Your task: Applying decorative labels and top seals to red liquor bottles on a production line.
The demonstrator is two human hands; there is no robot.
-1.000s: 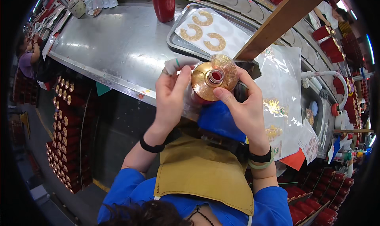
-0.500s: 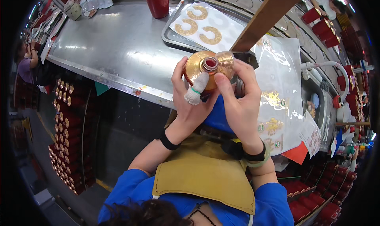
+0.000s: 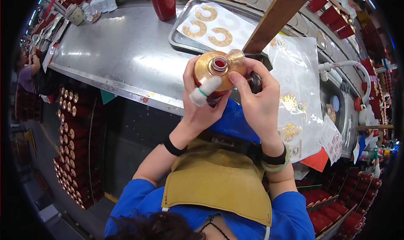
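A red bottle with a gold-patterned shoulder (image 3: 204,69) and an uncapped, clear-rimmed neck is held upward-facing between my hands, over the table's front edge. My left hand (image 3: 195,112) wraps round its left side. The left thumb wears a white cloth finger cover (image 3: 206,90) with a green band and lies on the gold shoulder. My right hand (image 3: 261,101) pinches a curved, clear film (image 3: 235,60) against the shoulder's right side, its thumb on top. A dark rounded thing (image 3: 255,83) shows by the right fingers; I cannot make out what it is.
Beyond the bottle, a metal tray (image 3: 179,40) bears a white sheet with gold C-shaped decals (image 3: 220,37). A red vessel (image 3: 162,4) stands left of it. A wooden bar (image 3: 275,21) slants over the table. Clear sheets (image 3: 294,80) lie right; stacked red bottles (image 3: 71,147) stand lower left.
The bottle has turned and tilted slightly in my hands. My left thumb cover has swung from pointing downward to lying more sideways. The clear film stands out farther from the shoulder.
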